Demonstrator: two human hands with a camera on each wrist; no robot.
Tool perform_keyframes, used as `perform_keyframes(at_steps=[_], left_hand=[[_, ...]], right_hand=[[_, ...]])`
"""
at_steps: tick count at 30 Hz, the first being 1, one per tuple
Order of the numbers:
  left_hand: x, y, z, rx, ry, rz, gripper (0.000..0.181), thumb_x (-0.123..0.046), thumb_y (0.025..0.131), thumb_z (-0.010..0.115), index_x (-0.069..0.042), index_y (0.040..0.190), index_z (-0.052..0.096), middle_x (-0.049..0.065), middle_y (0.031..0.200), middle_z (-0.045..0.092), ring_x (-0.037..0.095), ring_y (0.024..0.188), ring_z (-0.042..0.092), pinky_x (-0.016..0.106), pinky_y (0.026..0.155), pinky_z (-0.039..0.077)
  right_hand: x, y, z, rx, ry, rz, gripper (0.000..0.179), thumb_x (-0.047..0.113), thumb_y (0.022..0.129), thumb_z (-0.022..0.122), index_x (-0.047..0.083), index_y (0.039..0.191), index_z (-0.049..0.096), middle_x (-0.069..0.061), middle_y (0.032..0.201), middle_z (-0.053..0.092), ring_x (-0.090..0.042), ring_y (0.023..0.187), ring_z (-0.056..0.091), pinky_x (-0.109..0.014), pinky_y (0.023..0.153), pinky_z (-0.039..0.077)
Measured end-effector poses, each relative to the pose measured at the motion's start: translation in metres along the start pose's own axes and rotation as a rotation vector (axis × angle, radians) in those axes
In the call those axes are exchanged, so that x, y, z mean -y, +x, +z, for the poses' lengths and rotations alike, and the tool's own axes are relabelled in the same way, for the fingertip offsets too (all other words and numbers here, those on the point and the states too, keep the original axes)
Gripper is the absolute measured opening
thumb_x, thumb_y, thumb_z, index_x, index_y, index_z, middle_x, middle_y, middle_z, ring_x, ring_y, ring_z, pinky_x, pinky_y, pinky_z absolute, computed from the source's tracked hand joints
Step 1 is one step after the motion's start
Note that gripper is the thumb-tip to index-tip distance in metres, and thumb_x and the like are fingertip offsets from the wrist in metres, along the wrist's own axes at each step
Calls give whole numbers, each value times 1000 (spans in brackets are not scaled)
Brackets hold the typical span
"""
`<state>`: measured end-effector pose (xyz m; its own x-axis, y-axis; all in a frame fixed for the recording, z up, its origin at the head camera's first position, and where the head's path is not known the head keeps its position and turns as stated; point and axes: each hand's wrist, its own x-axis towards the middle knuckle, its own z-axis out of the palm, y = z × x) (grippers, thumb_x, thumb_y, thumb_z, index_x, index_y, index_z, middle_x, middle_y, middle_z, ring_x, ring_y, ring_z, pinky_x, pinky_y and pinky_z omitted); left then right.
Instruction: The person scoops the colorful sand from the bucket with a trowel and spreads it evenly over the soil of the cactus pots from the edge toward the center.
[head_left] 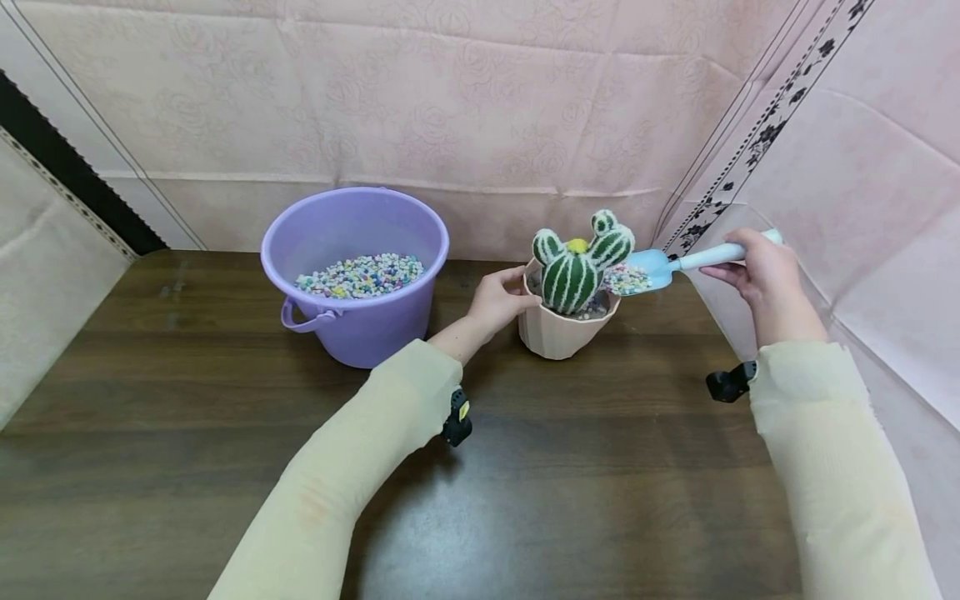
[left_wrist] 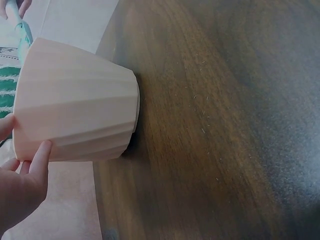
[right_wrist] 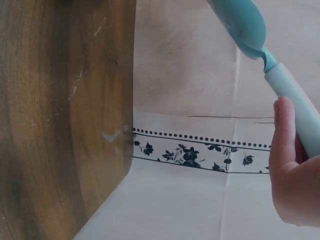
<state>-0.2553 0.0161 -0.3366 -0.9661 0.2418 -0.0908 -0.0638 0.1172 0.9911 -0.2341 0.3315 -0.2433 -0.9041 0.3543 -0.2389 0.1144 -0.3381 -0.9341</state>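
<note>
A knitted-looking green and white cactus (head_left: 570, 282) with a yellow tip stands in a cream ribbed flower pot (head_left: 551, 335). My left hand (head_left: 497, 302) holds the pot's left rim, with the thumb (left_wrist: 42, 157) against its outer wall. On the right, my right hand (head_left: 772, 279) grips the handle of a light blue trowel (head_left: 658, 268). Small multicoloured pebbles (head_left: 627, 281) lie on the blade, whose tip is over the pot's right rim beside the cactus. In the right wrist view, the blade's underside (right_wrist: 245, 27) shows and its load is hidden.
Left of the pot stands a purple bucket (head_left: 367, 333) partly filled with similar pebbles (head_left: 363, 277), its handle hanging at the front. Pale patterned cloth (head_left: 450, 100) rises behind the dark wooden table (head_left: 525, 500) and along its right side (head_left: 892, 217).
</note>
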Motion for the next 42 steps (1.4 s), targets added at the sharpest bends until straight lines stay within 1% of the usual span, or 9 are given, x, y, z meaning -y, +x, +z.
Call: perform_keyframes(at_steps=[6,12,16,21,28,34,36,38,42], left_hand=[[0,1,0,2,10,-4,59,-3,82,68,-8,137,47,11,139,50,24,119,55,34,94,52],[-1,0,0,5,20,-11,58,-3,82,68,-9,136,48,10,139,50,24,120,55,34,95,51],[-1,0,-1,-1,26,-9,58,-4,82,69,-9,136,48,9,139,50,25,120,54,33,95,51],[-1,1,0,-10,39,1,59,-4,81,69,-9,136,48,9,139,50,25,120,55,33,95,51],[-2,0,-1,-6,42,-3,59,-4,82,69,-9,136,48,9,140,49,25,120,54,33,96,51],[-1,0,-1,-10,41,-15,58,-5,82,69,-10,136,48,9,140,49,24,120,54,33,96,51],[-1,-1,-1,-14,64,-12,58,-6,82,69,-9,136,48,10,139,50,25,120,55,33,96,51],[-2,-3,-1,-20,121,8,56,-8,83,69,-7,135,49,11,137,51,25,118,56,33,95,51],[-9,-10,-1,-35,289,95,50,-13,86,66,-4,132,51,13,131,56,25,115,57,33,95,51]], right_hand=[[3,-2,3,-21,-59,-37,31,4,84,63,8,101,37,-3,72,54,-18,58,67,-32,62,60],[6,-5,10,-39,-123,-110,27,3,84,61,6,99,39,-1,71,54,-16,55,67,-31,57,59],[9,-9,17,-40,-158,-168,20,2,82,61,4,94,45,0,67,57,-15,53,67,-30,52,58],[13,-14,26,-14,-171,-210,11,1,81,62,4,85,52,-1,66,60,-13,54,67,-29,50,57],[19,-18,33,3,-136,-222,19,0,79,67,3,86,49,-2,67,61,-15,54,68,-31,50,58],[18,-18,32,-2,-131,-200,15,0,80,65,4,83,51,-2,66,59,-15,54,67,-31,49,58],[17,-19,30,-9,-142,-193,15,1,80,65,4,84,51,-1,66,59,-15,54,67,-30,50,58],[17,-20,27,-8,-131,-191,16,0,80,65,4,84,50,-2,65,58,-15,54,67,-31,50,58],[22,-23,17,-3,-64,-177,16,-2,81,63,3,83,49,-3,64,58,-18,55,68,-34,50,58]])
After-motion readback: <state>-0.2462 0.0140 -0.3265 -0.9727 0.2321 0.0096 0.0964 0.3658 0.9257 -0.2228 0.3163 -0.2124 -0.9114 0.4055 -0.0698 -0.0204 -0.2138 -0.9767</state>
